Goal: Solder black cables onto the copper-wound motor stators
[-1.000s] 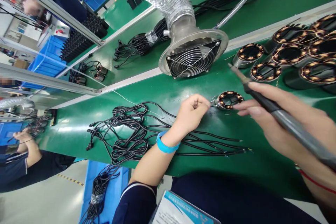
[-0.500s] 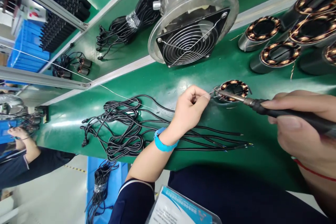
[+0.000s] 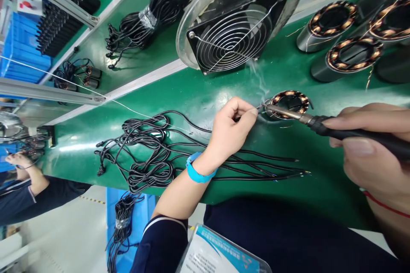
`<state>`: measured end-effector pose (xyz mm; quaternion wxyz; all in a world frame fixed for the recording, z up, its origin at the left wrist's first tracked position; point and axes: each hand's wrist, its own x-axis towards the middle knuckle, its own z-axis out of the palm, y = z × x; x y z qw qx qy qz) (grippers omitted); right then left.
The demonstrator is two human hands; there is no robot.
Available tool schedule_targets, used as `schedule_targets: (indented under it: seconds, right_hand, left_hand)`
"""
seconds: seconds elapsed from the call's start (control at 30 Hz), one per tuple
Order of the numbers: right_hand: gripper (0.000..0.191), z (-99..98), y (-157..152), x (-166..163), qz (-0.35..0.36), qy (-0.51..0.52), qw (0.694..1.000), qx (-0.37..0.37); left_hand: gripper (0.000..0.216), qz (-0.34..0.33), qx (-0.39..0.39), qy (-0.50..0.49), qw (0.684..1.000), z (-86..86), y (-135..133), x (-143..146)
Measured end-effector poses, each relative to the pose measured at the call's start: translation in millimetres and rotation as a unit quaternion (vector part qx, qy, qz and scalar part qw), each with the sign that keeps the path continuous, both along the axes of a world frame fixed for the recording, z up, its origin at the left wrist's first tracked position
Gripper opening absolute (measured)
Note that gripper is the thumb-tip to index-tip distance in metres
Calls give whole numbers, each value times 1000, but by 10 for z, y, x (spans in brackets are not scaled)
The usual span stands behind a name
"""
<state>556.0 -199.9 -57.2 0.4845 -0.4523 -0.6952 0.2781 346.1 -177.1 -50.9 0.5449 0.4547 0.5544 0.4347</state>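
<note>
The coil (image 3: 289, 101), a dark ring wound with copper wire, lies on the green table (image 3: 288, 204). At its 9 o'clock, the left hand (image 3: 232, 130) pinches thin wire; the right hand (image 3: 371, 153) grips a soldering iron (image 3: 320, 121), tip touching the ring's edge, smoke rising.

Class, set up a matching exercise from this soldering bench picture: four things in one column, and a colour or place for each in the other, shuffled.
Things:
1. wristband
2. soldering iron
3. fan
4. cable bundle

Descriptions:
A. behind a wire grille
B. blue, on the left arm
C. black, spread on the green mat
D. held in the right hand

Pairs: 1-B, 2-D, 3-A, 4-C
</note>
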Motion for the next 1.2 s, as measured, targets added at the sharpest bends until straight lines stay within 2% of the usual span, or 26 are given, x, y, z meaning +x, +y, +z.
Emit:
schedule_targets:
  seconds: [0.3, 0.5, 0.77, 0.93, 1.2]
  right_hand:
    - [21, 13, 11, 6, -6, -20, 1000, -13]
    - [18, 1, 14, 0, 0, -13, 1000, -10]
    - [18, 6, -3, -10, 1, -16, 1000, -25]
    - [17, 16, 9, 20, 13, -35, 999, 9]
    - [15, 56, 9, 13, 24, -36, 999, 4]
  left_hand:
    - [17, -1, -3, 2, 1000, -6, 6, -3]
    - [17, -3, 17, -20, 1000, -22, 8, -9]
    - [17, 0, -5, -6, 1000, -12, 13, -7]
    - [18, 0, 0, -21, 1000, -18, 22, -3]
    - [19, 5, -8, -19, 1000, -12, 28, 0]
